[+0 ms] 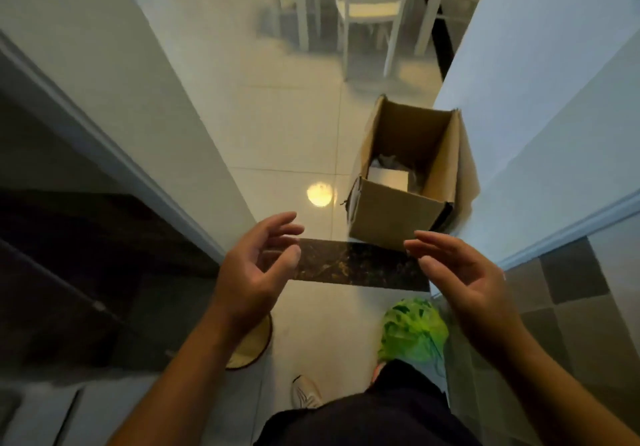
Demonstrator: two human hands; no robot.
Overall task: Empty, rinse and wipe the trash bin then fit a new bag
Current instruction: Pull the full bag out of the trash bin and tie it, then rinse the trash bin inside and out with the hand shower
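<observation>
- Between two white walls [540, 74]: tiled floor [277, 126] runs ahead; cardboard box [408, 175] against right wall.
- Left hand [254, 269], right hand [460, 279]: fingers relaxed, holding nothing; green bag [414, 331] below right hand, apart.

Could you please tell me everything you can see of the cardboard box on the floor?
The cardboard box is plain brown corrugated card, tall and narrow, standing upright on the pale tiled floor against the white wall on the right, just beyond the dark threshold strip. Its top is open, flaps raised. Inside lie a white flat item and something greyish, unclear. Neither hand touches it.
</observation>
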